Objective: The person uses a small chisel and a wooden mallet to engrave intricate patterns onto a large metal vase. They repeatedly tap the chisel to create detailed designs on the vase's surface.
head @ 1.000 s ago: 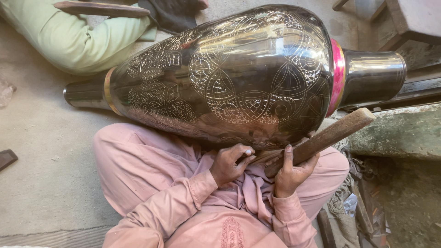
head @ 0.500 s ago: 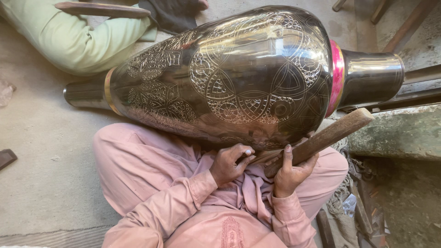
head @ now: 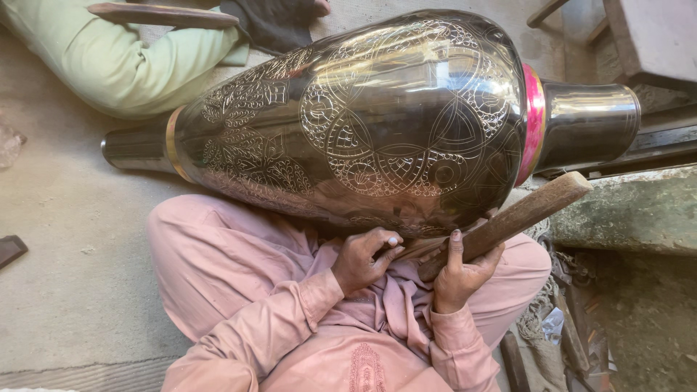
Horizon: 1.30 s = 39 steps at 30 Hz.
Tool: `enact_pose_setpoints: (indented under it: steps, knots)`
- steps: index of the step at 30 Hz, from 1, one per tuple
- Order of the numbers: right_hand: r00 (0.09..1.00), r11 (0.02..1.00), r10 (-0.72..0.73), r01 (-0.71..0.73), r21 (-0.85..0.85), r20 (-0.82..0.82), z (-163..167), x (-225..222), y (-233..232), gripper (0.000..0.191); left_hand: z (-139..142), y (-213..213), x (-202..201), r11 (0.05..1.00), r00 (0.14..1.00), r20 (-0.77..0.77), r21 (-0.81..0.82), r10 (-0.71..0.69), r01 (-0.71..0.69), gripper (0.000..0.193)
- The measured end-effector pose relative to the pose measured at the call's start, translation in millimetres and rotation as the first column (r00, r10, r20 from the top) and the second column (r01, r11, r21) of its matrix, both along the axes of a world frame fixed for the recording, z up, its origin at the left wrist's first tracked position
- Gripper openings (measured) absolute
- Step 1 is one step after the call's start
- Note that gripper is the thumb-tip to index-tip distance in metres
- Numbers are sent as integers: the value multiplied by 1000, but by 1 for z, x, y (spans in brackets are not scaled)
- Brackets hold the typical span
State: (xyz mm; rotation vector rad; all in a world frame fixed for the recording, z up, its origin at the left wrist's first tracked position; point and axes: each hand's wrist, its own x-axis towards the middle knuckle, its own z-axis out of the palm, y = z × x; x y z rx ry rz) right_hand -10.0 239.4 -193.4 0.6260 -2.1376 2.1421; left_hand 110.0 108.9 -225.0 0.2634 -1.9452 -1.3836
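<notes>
Big engraved metal vase (head: 377, 123) lies on its side across frame centre, over the lap. Left hand (head: 365, 258) curled against its underside; grip contents can't tell. Right hand (head: 459, 274) clenched on wooden mallet (head: 519, 218). Bare concrete floor (head: 65, 276) left, stone slab (head: 632, 210) right, green-clad person (head: 109, 58) upper left.

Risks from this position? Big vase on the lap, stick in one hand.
1. The engraved metal vase lies on its side across the lap, round-bodied; it might roll off toward the concrete floor.
2. The right hand holds the wooden stick close to the left hand, whose fingers press at the vase's underside; a missed blow could hit them.
3. Another person's green-clad leg sits just beyond the vase's narrow end.
</notes>
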Motion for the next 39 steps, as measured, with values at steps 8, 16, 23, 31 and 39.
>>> enact_pose_setpoints:
  steps: [8, 16, 23, 31, 39]
  knots:
    - [1000, 1000, -4, 4, 1, -1, -1, -2, 1, 48, -1, 0, 0, 1000, 1000, -9, -6, -4, 4, 18]
    - [1000, 1000, -10, 10, 13, -14, -3, -2, 2, 50, -1, 1, 0, 1000, 1000, -5, -5, 1, -1, 18]
    - [999, 999, -31, 32, 16, -7, 1, 2, 1, 51, -3, 2, 0, 1000, 1000, -11, 0, -26, 26, 19]
    - [1000, 1000, -19, 19, -4, 0, 5, 2, -2, 56, 5, -2, -1, 999, 999, 17, 6, -43, 43, 21]
    - [1000, 1000, -17, 18, -14, 24, -8, -4, 1, 52, 28, -19, 15, 992, 948, -317, 124, 19, 22, 16]
